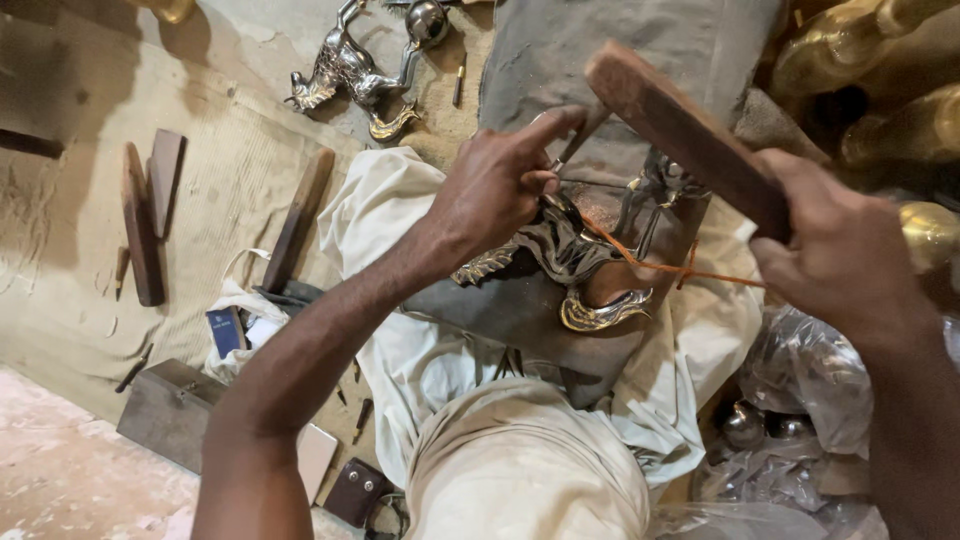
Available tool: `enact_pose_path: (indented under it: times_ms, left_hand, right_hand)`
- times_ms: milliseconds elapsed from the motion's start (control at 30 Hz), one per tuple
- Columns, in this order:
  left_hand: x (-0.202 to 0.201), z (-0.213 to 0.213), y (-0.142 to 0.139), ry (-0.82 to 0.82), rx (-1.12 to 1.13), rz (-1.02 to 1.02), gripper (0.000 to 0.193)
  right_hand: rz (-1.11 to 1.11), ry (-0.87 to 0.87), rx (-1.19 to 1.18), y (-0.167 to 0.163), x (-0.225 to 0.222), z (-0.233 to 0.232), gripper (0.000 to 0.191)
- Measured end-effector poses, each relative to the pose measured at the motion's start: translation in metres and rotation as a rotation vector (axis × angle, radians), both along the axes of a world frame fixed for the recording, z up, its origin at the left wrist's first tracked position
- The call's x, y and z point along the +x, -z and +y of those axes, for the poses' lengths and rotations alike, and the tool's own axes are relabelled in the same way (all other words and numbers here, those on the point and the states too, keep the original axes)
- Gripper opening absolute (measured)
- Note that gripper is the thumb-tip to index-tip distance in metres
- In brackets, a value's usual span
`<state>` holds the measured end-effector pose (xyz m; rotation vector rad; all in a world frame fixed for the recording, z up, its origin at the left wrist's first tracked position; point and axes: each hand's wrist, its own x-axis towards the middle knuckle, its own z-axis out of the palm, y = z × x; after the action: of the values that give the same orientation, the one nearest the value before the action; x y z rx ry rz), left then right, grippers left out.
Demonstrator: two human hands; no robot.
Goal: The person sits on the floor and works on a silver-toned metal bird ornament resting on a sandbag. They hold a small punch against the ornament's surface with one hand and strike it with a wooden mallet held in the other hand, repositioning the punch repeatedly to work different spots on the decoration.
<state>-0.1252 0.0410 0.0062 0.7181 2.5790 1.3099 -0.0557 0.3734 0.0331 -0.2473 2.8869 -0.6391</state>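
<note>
Left hand (495, 185): pinched narrow around thin metal punch (578, 137), tip against silver figurine (570, 250) just beneath grip. Right hand (845, 255): closed around wooden mallet (680, 125), raised above punch, little room between.

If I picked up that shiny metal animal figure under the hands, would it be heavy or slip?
The metal animal figure looks like solid polished metal, so probably heavy for its size and stiff. Its glossy surface may feel slippery. Curled edges and thin legs could snag the orange string crossing it.
</note>
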Motion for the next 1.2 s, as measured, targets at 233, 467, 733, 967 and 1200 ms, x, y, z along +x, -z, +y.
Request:
enact_pose_path:
  times_ms: [233,467,733,967,1200]
  left_hand:
    - [-0.017,0.001,0.011,0.195,-0.138,-0.038,0.055]
    - [-0.052,0.001,0.01,0.514,-0.08,-0.013,0.047]
    - [-0.054,0.011,-0.016,0.611,-0.333,-0.039,0.048]
    - [-0.05,0.005,-0.014,0.604,-0.261,0.038,0.049]
    - [-0.041,-0.017,0.013,0.426,0.034,-0.012,0.041]
  right_hand:
    - [0.095,0.031,-0.011,0.025,0.03,0.007,0.066]
    - [-0.059,0.413,-0.353,0.067,0.078,-0.017,0.053]
    - [0.042,0.446,-0.584,0.082,0.099,-0.027,0.049]
    - [-0.07,0.506,-0.875,0.073,0.093,-0.024,0.055]
    - [-0.118,0.279,-0.234,0.044,0.05,-0.015,0.049]
